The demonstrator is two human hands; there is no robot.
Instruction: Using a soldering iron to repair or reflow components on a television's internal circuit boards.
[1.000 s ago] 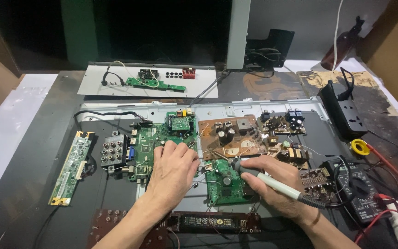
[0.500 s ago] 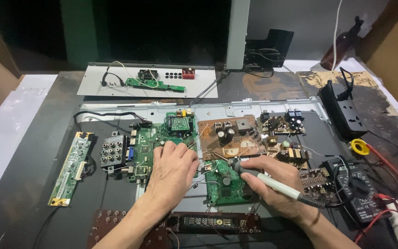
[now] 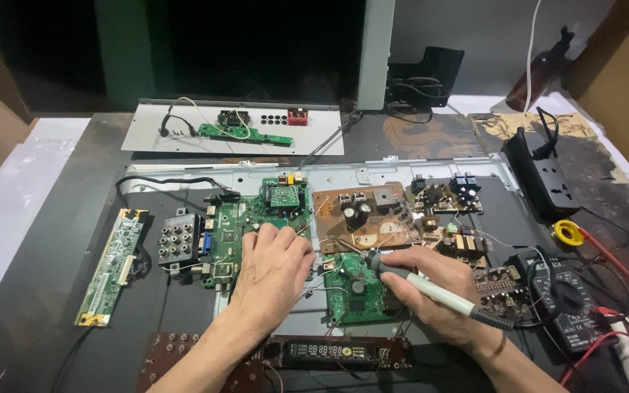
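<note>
My right hand (image 3: 438,287) grips a soldering iron (image 3: 431,285) with a white handle, its tip pointing left at the top of a small green circuit board (image 3: 354,287). My left hand (image 3: 274,273) rests palm down on the larger green main board (image 3: 234,225), its fingertips pinching a thin strand of wire (image 3: 313,218) that runs toward the iron's tip. A brown power board (image 3: 369,215) lies just behind both hands.
A narrow green strip board (image 3: 111,266) lies far left and a grey connector block (image 3: 177,239) beside the main board. A multimeter (image 3: 558,295) with red leads sits right, a yellow tape roll (image 3: 568,233) and black power strip (image 3: 536,175) behind it. A display board (image 3: 329,351) lies near me.
</note>
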